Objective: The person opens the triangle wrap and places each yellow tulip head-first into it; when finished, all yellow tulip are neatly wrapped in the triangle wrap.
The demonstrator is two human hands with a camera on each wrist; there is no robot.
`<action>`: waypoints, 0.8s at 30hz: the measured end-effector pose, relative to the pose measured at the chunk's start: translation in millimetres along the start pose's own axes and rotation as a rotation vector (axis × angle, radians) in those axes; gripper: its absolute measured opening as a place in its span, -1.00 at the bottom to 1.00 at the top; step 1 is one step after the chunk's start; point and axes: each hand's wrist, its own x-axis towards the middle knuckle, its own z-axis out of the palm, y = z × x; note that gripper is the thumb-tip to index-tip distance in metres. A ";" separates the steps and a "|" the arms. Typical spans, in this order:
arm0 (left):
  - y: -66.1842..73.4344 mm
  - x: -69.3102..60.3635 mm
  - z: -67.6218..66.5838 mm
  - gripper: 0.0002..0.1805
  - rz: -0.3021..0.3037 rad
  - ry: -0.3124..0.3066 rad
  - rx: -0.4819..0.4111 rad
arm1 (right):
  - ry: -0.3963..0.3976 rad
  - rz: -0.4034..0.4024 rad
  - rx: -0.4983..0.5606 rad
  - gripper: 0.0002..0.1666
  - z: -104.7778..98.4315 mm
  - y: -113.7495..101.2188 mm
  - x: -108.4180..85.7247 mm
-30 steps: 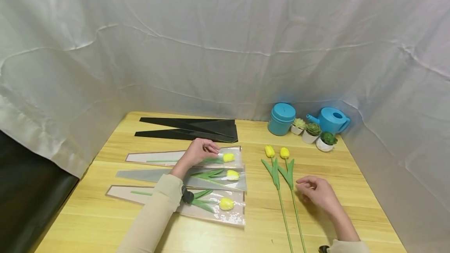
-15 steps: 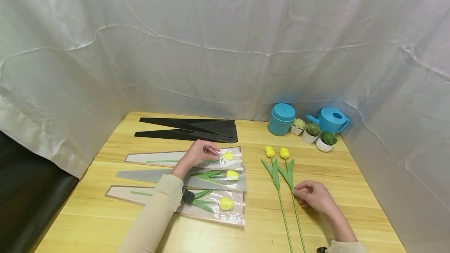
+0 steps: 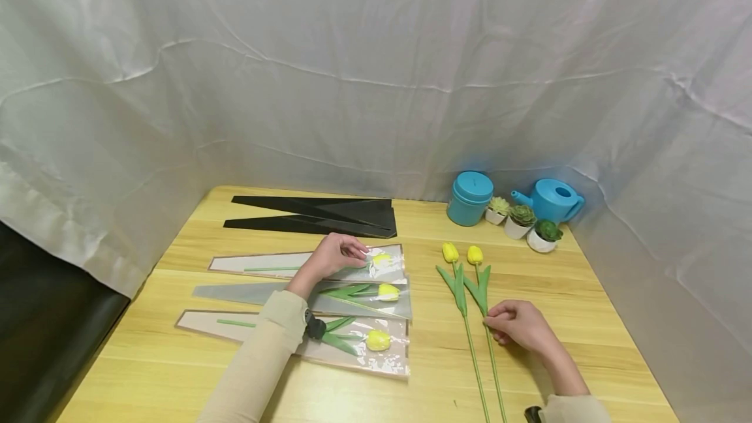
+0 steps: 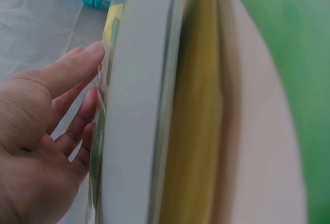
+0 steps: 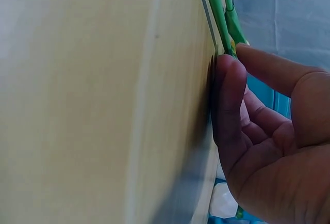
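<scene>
My right hand (image 3: 523, 326) pinches the green stem of the right yellow tulip (image 3: 482, 296), just below its leaves; the right wrist view shows thumb (image 5: 273, 66) and fingertips meeting at the stem. Beside it lies another yellow tulip (image 3: 461, 292), heads pointing away. On the left, my left hand (image 3: 331, 258) rests on the farthest clear-fronted flower sleeve (image 3: 267, 261), its fingers loosely bent over the film in the left wrist view. That sleeve holds a yellow tulip (image 3: 382, 260), partly hidden by film glare. A grey sleeve (image 3: 235, 291) and a pinkish sleeve (image 3: 390, 359), each holding a tulip, lie nearer.
Flat black sleeves (image 3: 376, 214) lie at the back left of the wooden table (image 3: 329, 397). At the back right stand a blue lidded canister (image 3: 470, 200), three small potted succulents (image 3: 520, 222) and a blue watering can (image 3: 552, 200). A pale curtain (image 3: 376, 116) surrounds the table.
My right hand has moved left from beside the right tulip and now pinches its stem. The left hand has stayed almost still on the far sleeve.
</scene>
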 end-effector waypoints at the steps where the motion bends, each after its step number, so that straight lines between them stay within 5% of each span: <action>1: -0.1 0.1 0.1 -0.75 -0.001 0.000 0.001 | -0.002 0.001 0.003 -0.73 0.1 -0.4 0.6; 24: 1.8 0.1 0.2 -0.75 -0.017 0.016 0.010 | 0.006 0.073 0.052 -0.76 1.9 -4.6 7.3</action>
